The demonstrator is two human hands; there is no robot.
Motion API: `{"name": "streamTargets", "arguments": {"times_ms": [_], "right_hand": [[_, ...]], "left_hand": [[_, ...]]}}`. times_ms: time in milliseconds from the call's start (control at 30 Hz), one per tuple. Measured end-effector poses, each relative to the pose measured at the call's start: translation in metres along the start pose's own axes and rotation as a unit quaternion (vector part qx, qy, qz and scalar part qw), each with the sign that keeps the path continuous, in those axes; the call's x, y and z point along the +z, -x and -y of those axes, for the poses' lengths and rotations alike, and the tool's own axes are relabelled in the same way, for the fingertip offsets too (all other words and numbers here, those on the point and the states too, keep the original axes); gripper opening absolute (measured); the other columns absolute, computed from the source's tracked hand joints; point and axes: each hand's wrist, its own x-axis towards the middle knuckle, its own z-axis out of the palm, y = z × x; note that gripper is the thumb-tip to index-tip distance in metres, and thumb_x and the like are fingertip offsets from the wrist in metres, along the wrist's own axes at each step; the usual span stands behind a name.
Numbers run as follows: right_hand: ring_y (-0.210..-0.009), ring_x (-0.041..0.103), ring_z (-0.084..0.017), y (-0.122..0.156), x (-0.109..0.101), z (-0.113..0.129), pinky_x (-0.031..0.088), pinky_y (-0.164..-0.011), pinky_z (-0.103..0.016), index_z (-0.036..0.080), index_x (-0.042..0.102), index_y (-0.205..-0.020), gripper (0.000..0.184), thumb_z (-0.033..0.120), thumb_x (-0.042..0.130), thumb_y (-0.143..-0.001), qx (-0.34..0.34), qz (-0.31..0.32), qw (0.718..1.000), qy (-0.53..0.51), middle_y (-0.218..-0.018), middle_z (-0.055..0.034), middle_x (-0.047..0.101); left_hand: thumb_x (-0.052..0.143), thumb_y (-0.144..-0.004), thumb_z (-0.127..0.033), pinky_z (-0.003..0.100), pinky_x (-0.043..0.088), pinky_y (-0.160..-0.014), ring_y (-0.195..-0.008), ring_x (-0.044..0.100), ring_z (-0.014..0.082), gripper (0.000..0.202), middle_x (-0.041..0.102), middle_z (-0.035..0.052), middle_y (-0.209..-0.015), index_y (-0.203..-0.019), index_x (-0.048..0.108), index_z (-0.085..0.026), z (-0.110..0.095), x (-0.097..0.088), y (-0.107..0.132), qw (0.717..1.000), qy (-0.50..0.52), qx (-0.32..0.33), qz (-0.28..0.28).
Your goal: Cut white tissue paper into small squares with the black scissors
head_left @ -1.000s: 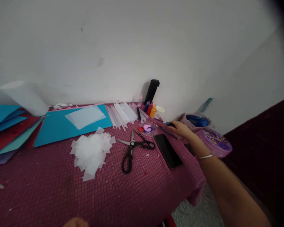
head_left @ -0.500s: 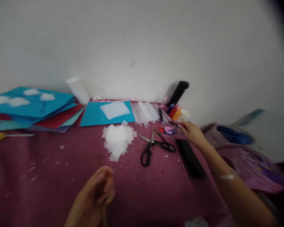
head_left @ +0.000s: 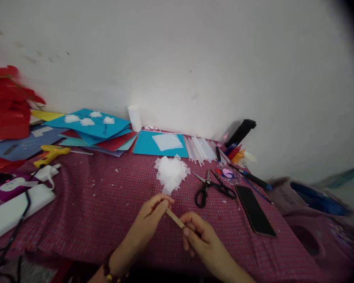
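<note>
My left hand (head_left: 153, 218) and my right hand (head_left: 199, 237) meet low in the middle, over the red checked tablecloth (head_left: 100, 204). Between them they pinch a thin pale wooden stick (head_left: 175, 218), one hand at each end. A heap of white tissue pieces (head_left: 171, 173) lies just beyond the hands. Black-handled scissors (head_left: 211, 188) lie to the right of the heap.
A black phone (head_left: 255, 210) lies right of the scissors. Pens, small glue bottles (head_left: 236, 151) and a black flask (head_left: 240, 131) stand by the wall. Coloured paper sheets (head_left: 97, 131), white strips (head_left: 200, 147), a yellow glue gun (head_left: 50, 153) and a white roll (head_left: 11, 210) fill the left.
The view has swung left. My right hand came back from the pens near the wall to the middle, and both hands now hold the stick.
</note>
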Motion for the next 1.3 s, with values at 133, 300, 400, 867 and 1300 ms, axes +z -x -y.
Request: {"name": "streamTargets", "arguments": {"times_ms": [133,300,400,867,1300], "right_hand": [[-0.047,0.041,-0.009,0.001,0.003,0.008,0.033,-0.048,-0.022,0.019,0.054,-0.091,0.025,0.044,0.049,-0.090,0.006,0.005,1.000,0.020,-0.057,0.0069,0.048],[-0.047,0.042,-0.009,-0.003,0.007,0.012,0.034,-0.048,-0.022,0.019,0.055,-0.092,0.022,0.040,0.050,-0.088,0.011,0.016,1.000,0.023,-0.058,0.0064,0.050],[-0.046,0.041,-0.009,-0.007,0.006,0.015,0.033,-0.048,-0.022,0.019,0.054,-0.092,0.022,0.040,0.051,-0.087,0.015,0.013,1.000,0.016,-0.057,0.0069,0.050],[-0.070,0.064,-0.018,-0.027,-0.011,0.011,0.051,-0.065,-0.031,0.025,0.065,-0.105,0.036,0.046,0.070,-0.076,0.004,0.034,0.967,-0.251,-0.089,-0.0059,0.069],[-0.055,0.062,-0.010,-0.075,0.015,0.019,0.052,-0.054,-0.022,0.022,0.069,-0.089,0.018,0.039,0.066,-0.084,0.067,0.115,0.900,-0.416,-0.071,0.0003,0.071]], "left_hand": [[0.062,-0.077,-0.030,0.023,0.033,-0.056,-0.056,0.041,0.0119,0.020,0.046,-0.0055,-0.057,-0.062,0.055,-0.019,-0.007,-0.023,-0.001,0.998,-0.061,0.003,-0.021],[0.057,-0.081,-0.037,0.022,0.033,-0.052,-0.051,0.041,0.0110,0.031,0.048,-0.0042,-0.054,-0.057,0.054,-0.018,-0.011,-0.037,0.002,0.998,-0.056,-0.006,-0.031],[0.051,-0.086,-0.041,0.023,0.036,-0.051,-0.051,0.047,0.0119,0.033,0.056,-0.0012,-0.056,-0.064,0.061,-0.017,-0.011,-0.044,0.005,0.998,-0.029,-0.011,-0.049],[0.061,-0.077,-0.028,0.023,0.040,-0.050,-0.048,0.049,0.0102,0.019,0.056,-0.0029,-0.054,-0.063,0.054,-0.018,-0.002,-0.045,0.005,0.996,0.048,-0.010,-0.077],[0.056,-0.086,-0.029,0.024,0.035,-0.049,-0.049,0.044,0.0130,0.022,0.050,-0.0031,-0.055,-0.065,0.055,-0.023,-0.029,-0.051,0.007,0.991,-0.089,0.101,-0.026]]}}
